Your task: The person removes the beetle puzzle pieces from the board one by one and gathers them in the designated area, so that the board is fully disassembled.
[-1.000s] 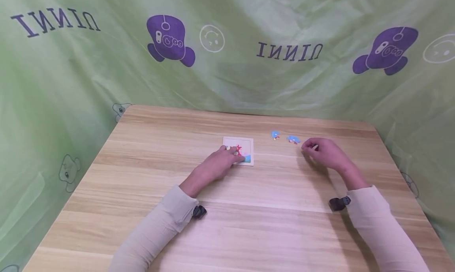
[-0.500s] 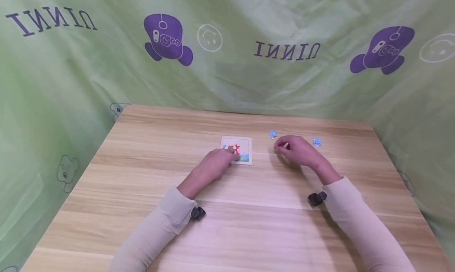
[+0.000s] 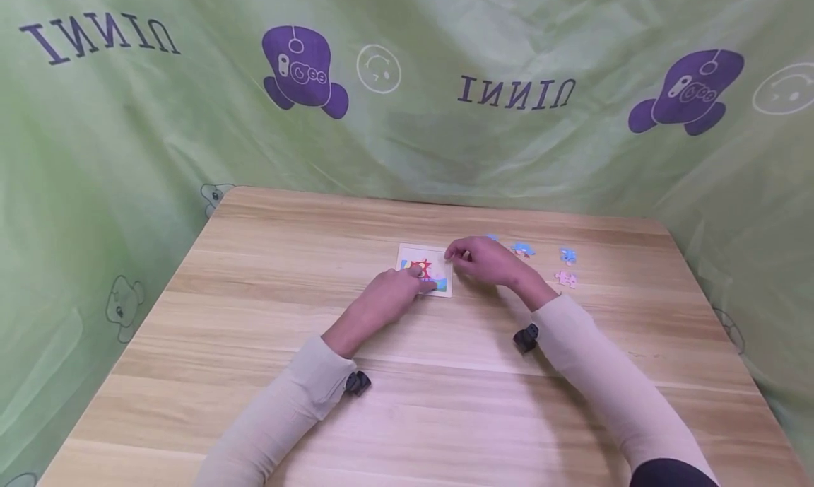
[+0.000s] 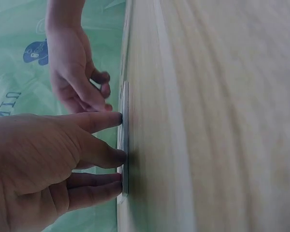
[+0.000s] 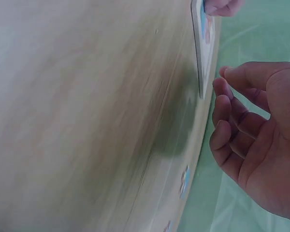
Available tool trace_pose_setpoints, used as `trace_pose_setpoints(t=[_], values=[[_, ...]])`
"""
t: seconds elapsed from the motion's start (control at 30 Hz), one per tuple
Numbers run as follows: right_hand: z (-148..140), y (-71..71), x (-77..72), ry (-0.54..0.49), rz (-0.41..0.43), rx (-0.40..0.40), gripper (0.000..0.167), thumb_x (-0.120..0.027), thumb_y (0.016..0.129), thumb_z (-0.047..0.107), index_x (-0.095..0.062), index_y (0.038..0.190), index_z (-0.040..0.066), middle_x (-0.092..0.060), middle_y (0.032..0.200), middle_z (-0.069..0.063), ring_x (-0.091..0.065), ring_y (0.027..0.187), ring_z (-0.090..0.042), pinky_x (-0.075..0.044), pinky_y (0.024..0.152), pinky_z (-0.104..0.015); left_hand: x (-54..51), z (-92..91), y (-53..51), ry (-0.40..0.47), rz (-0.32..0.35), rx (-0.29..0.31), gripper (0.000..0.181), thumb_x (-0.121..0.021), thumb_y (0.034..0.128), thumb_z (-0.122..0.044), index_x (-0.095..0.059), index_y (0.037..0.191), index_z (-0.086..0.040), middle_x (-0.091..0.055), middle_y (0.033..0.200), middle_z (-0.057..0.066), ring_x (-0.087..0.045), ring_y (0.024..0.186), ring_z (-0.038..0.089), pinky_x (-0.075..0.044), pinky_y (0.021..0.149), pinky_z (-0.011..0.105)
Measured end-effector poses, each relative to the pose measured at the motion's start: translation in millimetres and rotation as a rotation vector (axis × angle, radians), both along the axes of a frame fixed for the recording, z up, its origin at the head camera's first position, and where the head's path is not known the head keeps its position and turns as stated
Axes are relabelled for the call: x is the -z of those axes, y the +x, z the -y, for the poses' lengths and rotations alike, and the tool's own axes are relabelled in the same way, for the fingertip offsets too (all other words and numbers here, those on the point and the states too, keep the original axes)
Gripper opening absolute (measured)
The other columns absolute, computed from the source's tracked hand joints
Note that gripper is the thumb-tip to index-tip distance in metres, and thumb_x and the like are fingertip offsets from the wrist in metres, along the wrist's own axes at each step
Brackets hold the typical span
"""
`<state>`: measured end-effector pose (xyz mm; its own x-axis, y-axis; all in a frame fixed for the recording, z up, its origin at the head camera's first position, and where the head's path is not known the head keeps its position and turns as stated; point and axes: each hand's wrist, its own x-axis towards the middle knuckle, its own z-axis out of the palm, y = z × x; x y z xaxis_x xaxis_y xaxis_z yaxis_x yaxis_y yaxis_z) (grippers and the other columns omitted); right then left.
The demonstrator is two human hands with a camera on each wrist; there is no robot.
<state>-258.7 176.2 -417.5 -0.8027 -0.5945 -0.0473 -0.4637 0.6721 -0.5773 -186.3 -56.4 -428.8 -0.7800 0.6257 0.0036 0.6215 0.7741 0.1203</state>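
A small square jigsaw tray (image 3: 447,289) with a pale border lies on the table and holds a partly filled picture in red, blue and green. My left hand (image 3: 389,292) rests on it. In the left wrist view that hand (image 4: 43,164) presses several extended fingertips onto the tray's face and edge. At the tray's upper right edge hovers my right hand (image 3: 486,259). Its thumb and index tip come close together in the right wrist view, the other fingers (image 5: 222,133) loosely curled. Whether a thin piece sits between those tips cannot be made out.
Loose puzzle pieces lie right of the tray: a blue one (image 3: 523,249), another blue one (image 3: 568,255) and a pink one (image 3: 565,279). Part of a further blue piece (image 3: 492,237) shows behind my right hand. A green printed curtain (image 3: 407,148) hangs along the table's far edge.
My right hand has travelled left from beside the loose pieces to the tray's edge, uncovering the pink piece and a blue piece. The left hand stays on the tray.
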Motion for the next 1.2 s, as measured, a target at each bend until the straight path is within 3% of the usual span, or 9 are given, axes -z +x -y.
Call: trace_pose_setpoints(t=[0.07,0.27,0.5,0.87,1.2], values=[[6,-3.6,0.9,0.014,0.012,-0.011,0.023,-0.058,0.100,0.004,-0.074,0.117,0.006,-0.071,0.104,-0.005,-0.061,0.091,-0.020,-0.051,0.084,-0.038,0.1,0.7,0.5,-0.002,-0.014,0.012,0.038,-0.064,0.1018,-0.007,-0.073,0.132,-0.027,-0.065,0.111,0.010,-0.057,0.066,0.020,-0.053,0.058,0.035],[18,-10.9,6.3,0.029,0.034,-0.066,0.026,-0.062,0.100,0.006,-0.072,0.124,0.005,-0.071,0.116,-0.009,-0.062,0.099,-0.022,-0.051,0.093,-0.042,2.1,4.0,2.6,0.004,-0.015,0.064,0.043,-0.063,0.1017,-0.004,-0.068,0.139,-0.025,-0.062,0.123,0.012,-0.059,0.099,0.025,-0.058,0.075,0.036],[23,-10.6,6.9,0.030,0.083,-0.113,0.035,-0.070,0.097,0.011,-0.068,0.132,0.005,-0.066,0.121,-0.011,-0.059,0.108,-0.025,-0.049,0.097,-0.045,3.8,5.6,0.9,0.012,-0.014,0.086,0.044,-0.063,0.1017,-0.004,-0.068,0.139,-0.026,-0.061,0.131,0.013,-0.061,0.115,0.031,-0.059,0.085,0.040],[25,-12.0,7.3,0.037,0.095,-0.128,0.043,-0.076,0.093,0.012,-0.067,0.135,0.008,-0.062,0.118,-0.012,-0.055,0.104,-0.026,-0.047,0.095,-0.043,1.1,13.3,-2.4,0.088,0.113,0.017,0.043,-0.063,0.1023,-0.005,-0.067,0.140,-0.025,-0.054,0.150,0.013,-0.057,0.129,0.032,-0.055,0.095,0.045],[27,-12.7,9.6,0.009,0.120,-0.124,0.041,-0.077,0.093,0.010,-0.067,0.133,0.006,-0.061,0.115,-0.011,-0.054,0.102,-0.026,-0.047,0.092,-0.042,-1.0,13.4,-1.9,0.059,0.112,0.026,0.038,-0.064,0.1018,-0.007,-0.071,0.136,-0.023,-0.051,0.151,0.020,-0.056,0.130,0.034,-0.056,0.093,0.046]])
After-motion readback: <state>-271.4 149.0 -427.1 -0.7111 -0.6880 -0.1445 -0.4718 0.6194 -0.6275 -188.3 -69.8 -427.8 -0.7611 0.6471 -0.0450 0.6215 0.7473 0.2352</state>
